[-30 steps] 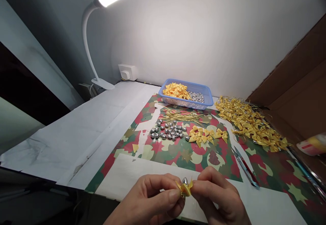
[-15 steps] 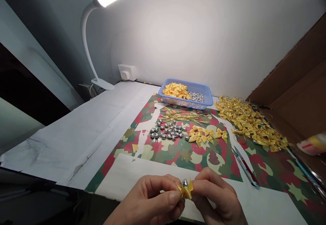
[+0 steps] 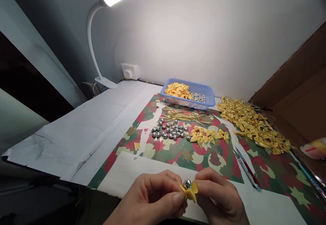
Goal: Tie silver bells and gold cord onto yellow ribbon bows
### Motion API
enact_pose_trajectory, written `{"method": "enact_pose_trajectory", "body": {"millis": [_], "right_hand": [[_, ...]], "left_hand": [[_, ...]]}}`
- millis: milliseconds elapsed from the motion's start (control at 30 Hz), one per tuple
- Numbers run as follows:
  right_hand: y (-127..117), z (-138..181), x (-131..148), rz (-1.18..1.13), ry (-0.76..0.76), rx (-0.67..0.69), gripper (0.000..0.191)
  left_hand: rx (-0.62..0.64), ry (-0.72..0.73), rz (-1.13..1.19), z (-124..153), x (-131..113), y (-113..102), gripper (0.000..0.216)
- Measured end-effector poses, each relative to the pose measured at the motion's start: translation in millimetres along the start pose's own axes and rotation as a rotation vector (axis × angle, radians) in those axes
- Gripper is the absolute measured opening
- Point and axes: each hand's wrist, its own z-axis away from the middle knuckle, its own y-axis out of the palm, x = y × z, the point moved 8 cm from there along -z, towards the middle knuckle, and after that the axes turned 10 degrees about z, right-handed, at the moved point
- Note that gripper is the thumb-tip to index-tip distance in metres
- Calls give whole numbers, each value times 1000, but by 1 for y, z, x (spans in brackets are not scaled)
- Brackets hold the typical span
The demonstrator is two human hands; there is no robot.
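A small yellow ribbon bow (image 3: 190, 191) with a silver heart bead (image 3: 187, 184) on top is pinched between both hands at the table's near edge. My left hand (image 3: 152, 201) grips it from the left with thumb and fingers closed. My right hand (image 3: 219, 198) grips it from the right, fingers curled. Farther back on the patterned mat (image 3: 275, 174) lie a cluster of silver beads (image 3: 169, 132), several loose yellow bows (image 3: 207, 136) and a bundle of gold wire ties (image 3: 185, 115).
A blue basket (image 3: 210, 97) of bows and beads stands at the back. A big pile of finished bows (image 3: 252, 125) lies at the right, with red-handled snips (image 3: 246, 168) in front. A white clamp lamp (image 3: 102, 31) stands at the left, cardboard (image 3: 300, 82) at the right.
The bow has turned slightly between my fingers and sits a little lower and to the right. The view has shifted a bit to the left.
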Motion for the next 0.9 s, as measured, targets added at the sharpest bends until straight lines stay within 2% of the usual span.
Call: {"method": "enact_pose_trajectory", "body": {"millis": [133, 300, 467, 600, 900], "right_hand": [[3, -4, 5, -14, -49, 89, 30], [-1, -4, 0, -76, 4, 6, 24], [4, -5, 4, -78, -49, 91, 29], [2, -2, 0, -108, 14, -16, 18], [-2, -4, 1, -124, 97, -117, 8]], "left_hand": [[-18, 35, -95, 1, -5, 0, 13], [2, 57, -129, 5, -9, 4, 13], [33, 40, -124, 6, -9, 7, 12], [44, 56, -136, 6, -12, 9, 10], [30, 119, -218, 7, -17, 9, 12]]}}
